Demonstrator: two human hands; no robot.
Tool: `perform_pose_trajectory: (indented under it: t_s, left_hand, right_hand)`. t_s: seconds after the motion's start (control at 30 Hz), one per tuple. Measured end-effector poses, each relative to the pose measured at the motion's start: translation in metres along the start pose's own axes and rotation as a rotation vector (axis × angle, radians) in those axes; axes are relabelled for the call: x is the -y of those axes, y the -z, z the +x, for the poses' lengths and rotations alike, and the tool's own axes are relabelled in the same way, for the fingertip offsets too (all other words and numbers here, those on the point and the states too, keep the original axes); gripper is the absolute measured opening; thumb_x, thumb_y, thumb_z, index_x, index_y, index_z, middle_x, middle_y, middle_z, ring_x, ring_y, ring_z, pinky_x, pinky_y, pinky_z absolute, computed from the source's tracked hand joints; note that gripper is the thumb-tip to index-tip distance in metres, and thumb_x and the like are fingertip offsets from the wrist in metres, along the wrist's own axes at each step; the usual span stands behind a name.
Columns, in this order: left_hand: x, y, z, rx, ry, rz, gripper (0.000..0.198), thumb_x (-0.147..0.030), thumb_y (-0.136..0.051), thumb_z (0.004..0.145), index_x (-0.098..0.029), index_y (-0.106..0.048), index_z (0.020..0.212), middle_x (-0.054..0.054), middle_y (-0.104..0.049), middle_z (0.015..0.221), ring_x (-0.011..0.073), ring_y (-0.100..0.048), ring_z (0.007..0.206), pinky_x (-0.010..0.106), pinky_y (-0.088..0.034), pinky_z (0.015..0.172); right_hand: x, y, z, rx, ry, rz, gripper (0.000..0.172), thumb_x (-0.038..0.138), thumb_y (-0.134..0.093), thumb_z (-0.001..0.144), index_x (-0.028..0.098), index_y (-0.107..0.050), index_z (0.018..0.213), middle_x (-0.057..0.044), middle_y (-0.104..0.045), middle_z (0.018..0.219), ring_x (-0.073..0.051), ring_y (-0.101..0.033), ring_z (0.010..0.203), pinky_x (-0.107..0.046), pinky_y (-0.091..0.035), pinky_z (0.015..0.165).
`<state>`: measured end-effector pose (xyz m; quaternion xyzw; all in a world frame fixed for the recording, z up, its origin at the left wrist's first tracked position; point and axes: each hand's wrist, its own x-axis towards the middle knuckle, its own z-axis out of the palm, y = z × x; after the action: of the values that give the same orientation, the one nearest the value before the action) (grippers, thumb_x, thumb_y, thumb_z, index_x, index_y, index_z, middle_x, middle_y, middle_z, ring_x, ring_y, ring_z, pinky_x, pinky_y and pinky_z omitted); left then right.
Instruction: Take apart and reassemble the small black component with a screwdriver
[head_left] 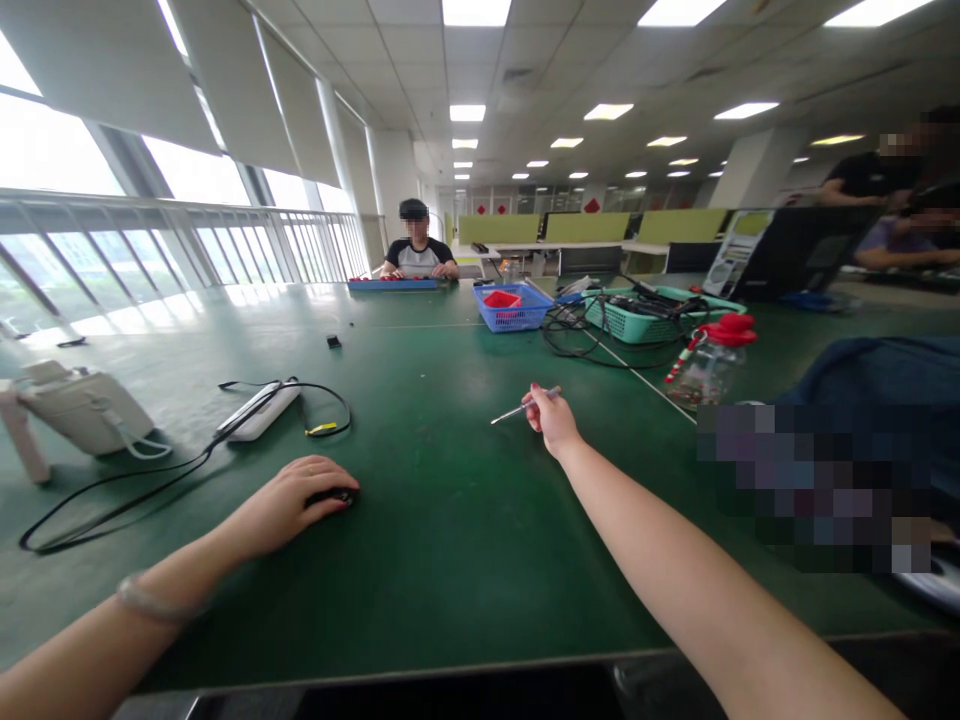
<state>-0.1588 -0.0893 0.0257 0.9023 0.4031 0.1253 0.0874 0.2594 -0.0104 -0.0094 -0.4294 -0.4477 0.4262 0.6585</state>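
My left hand (pixel 304 497) rests on the green table (pixel 442 570) at left of centre, its fingers curled round a small black object (pixel 337 494) whose shape is mostly covered. Out over the table, right of centre, my right hand (pixel 551 415) pinches a thin screwdriver-like tool (pixel 511 412) with a light handle end. Its metal tip points left, towards the middle of the table. Beyond my left hand lies a white power bank (pixel 262 412) with a black cable looped over it.
A blue basket (pixel 517 318), a green basket (pixel 637 328) of cables and a red-lidded bottle (pixel 705 375) stand ahead on the right. Dark cloth (pixel 885 385) lies far right, a white device (pixel 94 408) far left. A person (pixel 417 255) sits across the table.
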Motion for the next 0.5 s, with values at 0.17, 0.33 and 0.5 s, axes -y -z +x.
perform_pose_trajectory:
  t_s: [0.17,0.33,0.5]
  left_hand:
    - [0.037,0.041,-0.034,-0.485,0.461,-0.021,0.038,-0.044,-0.065,0.076,-0.025,-0.069,0.109,0.004,-0.069,0.107,0.0249,-0.060,0.102,0.044,-0.044,0.099]
    - [0.037,0.049,-0.052,-1.040,0.705,-0.771,0.039,-0.022,-0.064,0.078,-0.024,-0.064,0.116,-0.001,-0.067,0.088,0.0083,-0.063,0.074,0.018,-0.054,0.071]
    - [0.026,0.035,-0.060,-1.064,0.806,-1.243,0.048,0.003,-0.052,0.072,-0.021,-0.066,0.111,0.002,-0.065,0.080,0.0067,-0.066,0.068,0.009,-0.055,0.061]
  right_hand:
    - [0.000,0.000,0.000,0.012,-0.002,0.009,0.040,0.054,-0.066,0.074,0.016,-0.058,0.062,0.004,-0.048,0.044,-0.005,-0.037,0.034,-0.019,-0.023,0.031]
    - [0.001,0.001,-0.001,0.019,-0.006,0.014,0.040,0.053,-0.067,0.074,0.016,-0.058,0.063,0.004,-0.048,0.045,-0.005,-0.038,0.035,-0.019,-0.024,0.031]
    - [0.002,0.000,-0.001,0.028,-0.010,0.013,0.039,0.052,-0.067,0.075,0.016,-0.059,0.064,0.004,-0.048,0.045,-0.005,-0.038,0.035,-0.019,-0.024,0.031]
